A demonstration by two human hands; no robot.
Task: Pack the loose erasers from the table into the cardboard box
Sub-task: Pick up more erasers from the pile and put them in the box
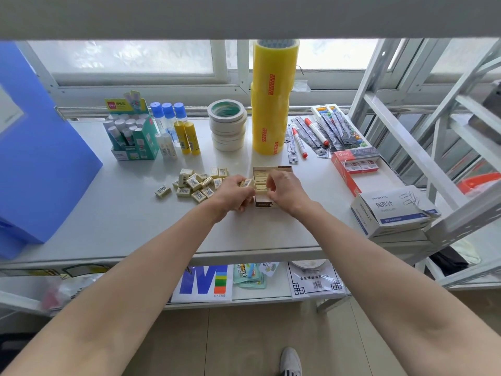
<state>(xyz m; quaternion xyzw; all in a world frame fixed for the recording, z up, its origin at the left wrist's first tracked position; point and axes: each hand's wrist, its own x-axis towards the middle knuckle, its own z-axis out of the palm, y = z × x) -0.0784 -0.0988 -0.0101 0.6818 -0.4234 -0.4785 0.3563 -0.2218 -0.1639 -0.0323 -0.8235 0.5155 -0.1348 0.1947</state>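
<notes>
Small open brown-and-white cardboard box (273,185) at mid-table on smooth white laminate table (135,218), pale yellow block erasers already rowed inside. Left hand (233,195) curled round one wrapped rectangular eraser (248,183) at the box's left edge. Right hand (284,189) over the box, fingertips pinching a packed eraser (261,188) (contact partly hidden). Loose heap of barcoded yellow erasers (195,184) just left of the box. Glossy yellow tape rolls (271,104) stacked behind.

Cream barcoded erasers (193,183); tan-brown box (273,169); yellow tape stack (271,104); blue folder (35,164).
</notes>
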